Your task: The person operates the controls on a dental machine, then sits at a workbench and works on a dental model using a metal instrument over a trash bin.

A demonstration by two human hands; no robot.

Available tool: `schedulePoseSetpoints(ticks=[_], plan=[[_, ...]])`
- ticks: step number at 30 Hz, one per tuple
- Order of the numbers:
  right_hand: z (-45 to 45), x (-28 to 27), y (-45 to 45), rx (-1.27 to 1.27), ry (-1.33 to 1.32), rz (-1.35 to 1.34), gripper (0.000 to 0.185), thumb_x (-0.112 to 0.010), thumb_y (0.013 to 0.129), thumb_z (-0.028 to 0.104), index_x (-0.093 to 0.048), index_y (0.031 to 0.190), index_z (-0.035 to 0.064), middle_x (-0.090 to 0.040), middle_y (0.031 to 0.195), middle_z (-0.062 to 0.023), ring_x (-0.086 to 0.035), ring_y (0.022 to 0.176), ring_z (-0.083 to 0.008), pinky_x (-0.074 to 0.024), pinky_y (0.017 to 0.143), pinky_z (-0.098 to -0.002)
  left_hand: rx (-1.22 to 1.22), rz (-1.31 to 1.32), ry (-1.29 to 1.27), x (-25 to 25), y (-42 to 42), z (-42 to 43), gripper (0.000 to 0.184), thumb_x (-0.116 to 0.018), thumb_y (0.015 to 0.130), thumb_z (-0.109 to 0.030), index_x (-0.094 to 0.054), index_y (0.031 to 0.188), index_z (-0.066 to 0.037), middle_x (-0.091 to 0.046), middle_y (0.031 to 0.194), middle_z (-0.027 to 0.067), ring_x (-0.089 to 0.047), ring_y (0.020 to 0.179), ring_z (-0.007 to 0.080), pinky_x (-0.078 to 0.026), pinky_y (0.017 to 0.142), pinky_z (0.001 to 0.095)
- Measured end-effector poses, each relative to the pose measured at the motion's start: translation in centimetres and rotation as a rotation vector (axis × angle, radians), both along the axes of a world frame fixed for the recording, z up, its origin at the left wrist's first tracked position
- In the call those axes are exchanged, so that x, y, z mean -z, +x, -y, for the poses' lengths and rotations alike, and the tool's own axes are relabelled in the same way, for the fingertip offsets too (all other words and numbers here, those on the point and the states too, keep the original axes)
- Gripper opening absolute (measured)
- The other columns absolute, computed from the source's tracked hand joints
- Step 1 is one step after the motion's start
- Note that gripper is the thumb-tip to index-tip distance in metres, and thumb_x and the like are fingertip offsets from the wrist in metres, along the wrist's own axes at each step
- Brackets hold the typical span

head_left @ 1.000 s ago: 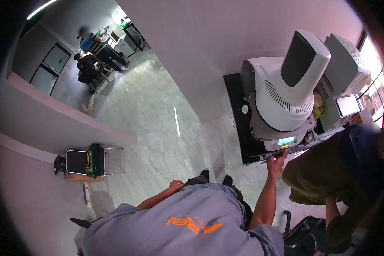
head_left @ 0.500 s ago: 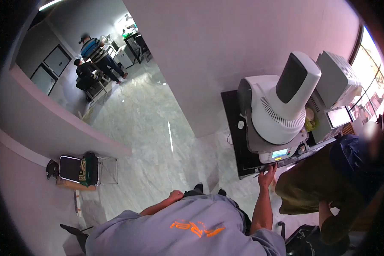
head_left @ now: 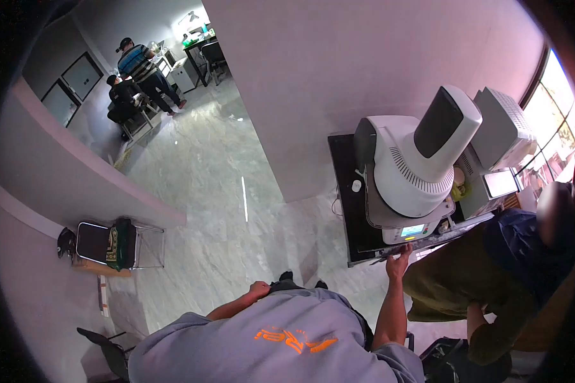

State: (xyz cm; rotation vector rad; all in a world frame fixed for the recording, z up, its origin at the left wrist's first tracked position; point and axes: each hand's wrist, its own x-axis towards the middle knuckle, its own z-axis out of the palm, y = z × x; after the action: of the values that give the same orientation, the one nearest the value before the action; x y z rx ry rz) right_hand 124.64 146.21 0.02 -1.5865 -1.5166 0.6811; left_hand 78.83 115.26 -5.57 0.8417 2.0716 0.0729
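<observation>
Just above the right hand (head_left: pixel 398 262), the white dome-based machine (head_left: pixel 399 172) looks like smooth plastic with a soft sheen. The black rectangular tabletop (head_left: pixel 359 237) at its fingers looks smooth. Below the right hand, the grey, orange-printed shirt (head_left: pixel 236 341) is creased matt cloth; to the hand's right, a co-worker's brown garment (head_left: pixel 457 277) is cloth. To its left, the pale marbled floor (head_left: pixel 204 191) shines, polished; well beyond stands a dark-seated chair (head_left: pixel 92 243) with shiny metal tubing.

Cannot read the lit screen (head_left: pixel 413 230) right of centre, too small. Cannot make out the exact hold of the right hand (head_left: pixel 397 262) just below. Can follow neither the grey shirt (head_left: pixel 262 351) nor, lower right, the black chair (head_left: pixel 450 362) past the bottom edge. Can see only blur for a co-worker's head (head_left: pixel 553 209), far right.
</observation>
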Motion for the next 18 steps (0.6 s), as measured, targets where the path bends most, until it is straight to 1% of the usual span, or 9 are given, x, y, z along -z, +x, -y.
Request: schedulePoseSetpoints(ticks=[1,2,4,7,10,11,14,18], plan=[[-0.1,0.2,0.0,0.001,0.066,-0.053,0.106,-0.071,0.070,-0.007,-0.012,0.156,0.0092,-0.045,0.146,-0.0262,-0.046,0.135,-0.0408,-0.0370,0.113,-0.0420,-0.017,0.005,-0.003,-0.1,0.1,0.0,0.038,-0.066,0.079,-0.042,-0.078,0.100,-0.012,-0.075,0.100,0.0116,-0.071,0.095,0.0286,-0.054,0.088,0.0364],[0.0,0.4,0.1,0.016,0.038,-0.048,0.109,-0.071,0.071,-0.006,-0.006,0.156,0.0113,-0.045,0.146,-0.0274,-0.048,0.133,-0.0410,-0.0387,0.111,-0.0427,-0.033,0.011,-0.008,-0.1,0.2,0.2,0.038,-0.067,0.079,-0.043,-0.078,0.099,-0.013,-0.075,0.099,0.0116,-0.071,0.095,0.0285,-0.054,0.087,0.0363],[-0.1,-1.0,-0.3,0.046,-0.014,-0.041,0.115,-0.070,0.072,-0.005,0.005,0.158,0.0153,-0.045,0.146,-0.0299,-0.052,0.130,-0.0415,-0.0420,0.108,-0.0441,-0.049,0.021,-0.014,-0.3,0.3,0.2,0.038,-0.067,0.078,-0.043,-0.078,0.099,-0.013,-0.075,0.099,0.0116,-0.072,0.094,0.0283,-0.055,0.087,0.0362],[-0.1,-3.1,-0.8,0.092,-0.046,0.050,0.115,-0.069,0.074,-0.001,0.006,0.158,0.0181,-0.052,0.138,-0.0324,-0.057,0.123,-0.0429,-0.0447,0.105,-0.0454,-0.042,0.018,-0.016,0.2,0.0,0.4,0.037,-0.068,0.078,-0.043,-0.078,0.098,-0.013,-0.075,0.098,0.0117,-0.072,0.093,0.0280,-0.055,0.086,0.0360],[-0.8,-4.5,-0.7,0.089,-0.107,0.069,0.113,-0.069,0.074,0.003,0.006,0.159,0.0176,-0.057,0.132,-0.0312,-0.060,0.117,-0.0437,-0.0456,0.103,-0.0452,-0.023,0.001,-0.018,0.2,-0.1,0.8,0.037,-0.068,0.078,-0.042,-0.078,0.097,-0.013,-0.075,0.098,0.0116,-0.072,0.093,0.0280,-0.055,0.086,0.0361],[-0.9,-5.0,-0.6,0.112,-0.173,0.033,0.113,-0.070,0.074,0.008,0.004,0.159,0.0165,-0.063,0.123,-0.0295,-0.063,0.111,-0.0443,-0.0474,0.101,-0.0448,-0.023,0.003,-0.021,0.2,-0.2,0.7,0.037,-0.068,0.078,-0.042,-0.078,0.097,-0.013,-0.075,0.099,0.0116,-0.072,0.093,0.0282,-0.055,0.086,0.0362],[-1.2,-6.0,-0.4,0.112,-0.207,0.019,0.111,-0.070,0.074,0.015,0.002,0.159,0.0167,-0.066,0.118,-0.0292,-0.064,0.107,-0.0451,-0.0493,0.097,-0.0455,-0.012,0.003,-0.021,-0.2,-0.4,0.7,0.037,-0.068,0.077,-0.041,-0.078,0.098,-0.012,-0.075,0.100,0.0118,-0.072,0.095,0.0287,-0.055,0.086,0.0365],[-2.3,-4.9,0.3,0.126,-0.258,0.153,0.112,-0.071,0.074,0.017,0.001,0.159,0.0183,-0.068,0.109,-0.0292,-0.065,0.102,-0.0462,-0.0502,0.092,-0.0487,-0.035,0.029,-0.011,-0.9,-0.5,1.1,0.036,-0.067,0.078,-0.040,-0.078,0.100,-0.013,-0.075,0.102,0.0123,-0.071,0.097,0.0295,-0.055,0.088,0.0370]])
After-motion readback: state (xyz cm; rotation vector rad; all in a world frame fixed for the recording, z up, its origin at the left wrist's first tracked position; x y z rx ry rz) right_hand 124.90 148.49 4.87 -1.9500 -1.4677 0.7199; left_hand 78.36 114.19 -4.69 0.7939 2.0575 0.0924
